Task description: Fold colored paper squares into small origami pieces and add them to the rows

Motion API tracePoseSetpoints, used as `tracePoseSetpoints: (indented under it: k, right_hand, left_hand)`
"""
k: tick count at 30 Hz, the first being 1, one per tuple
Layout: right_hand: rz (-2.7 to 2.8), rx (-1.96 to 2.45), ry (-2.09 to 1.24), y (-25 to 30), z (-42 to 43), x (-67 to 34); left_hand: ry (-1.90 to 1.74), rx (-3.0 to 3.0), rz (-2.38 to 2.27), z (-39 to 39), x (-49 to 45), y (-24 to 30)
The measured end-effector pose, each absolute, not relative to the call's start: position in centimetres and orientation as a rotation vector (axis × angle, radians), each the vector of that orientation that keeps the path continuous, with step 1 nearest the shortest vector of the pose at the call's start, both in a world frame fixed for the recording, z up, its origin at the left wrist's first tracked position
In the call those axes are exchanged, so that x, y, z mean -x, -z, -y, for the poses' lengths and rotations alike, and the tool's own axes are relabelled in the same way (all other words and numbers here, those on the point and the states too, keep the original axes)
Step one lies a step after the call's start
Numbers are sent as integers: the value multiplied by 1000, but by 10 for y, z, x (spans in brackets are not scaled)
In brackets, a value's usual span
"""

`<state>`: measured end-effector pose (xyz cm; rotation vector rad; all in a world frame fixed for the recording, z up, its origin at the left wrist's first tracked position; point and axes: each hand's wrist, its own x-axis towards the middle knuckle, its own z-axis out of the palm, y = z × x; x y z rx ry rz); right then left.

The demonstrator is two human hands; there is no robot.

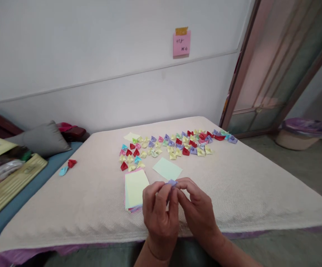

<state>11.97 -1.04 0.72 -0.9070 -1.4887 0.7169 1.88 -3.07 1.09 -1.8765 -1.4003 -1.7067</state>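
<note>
Between my two hands is a small piece of folded purple paper (172,183), mostly hidden by the fingers. My left hand (161,207) pinches it from the left, fingers curled with the back of the hand toward me. From the right, my right hand (197,204) grips it between thumb and fingertips. Just left of my left hand lies a stack of coloured paper sheets (135,189), pale yellow on top. Beyond my fingertips a single pale green sheet (167,169) rests flat on the cloth.
Rows of small folded paper pieces (186,151) in several colours spread across the table's (247,185) far half. A red folded piece (71,163) and a light blue one (63,171) lie at the left. A pink note (181,44) is taped to the wall. A bin (300,139) stands right.
</note>
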Motion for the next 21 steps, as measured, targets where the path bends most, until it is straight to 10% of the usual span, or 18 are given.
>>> tracePoseSetpoints:
  k: [21]
  right_hand:
    - [1494,927,-755,-6,6,-121]
  left_hand:
    - [1820,1776,1713,32,-25,-14]
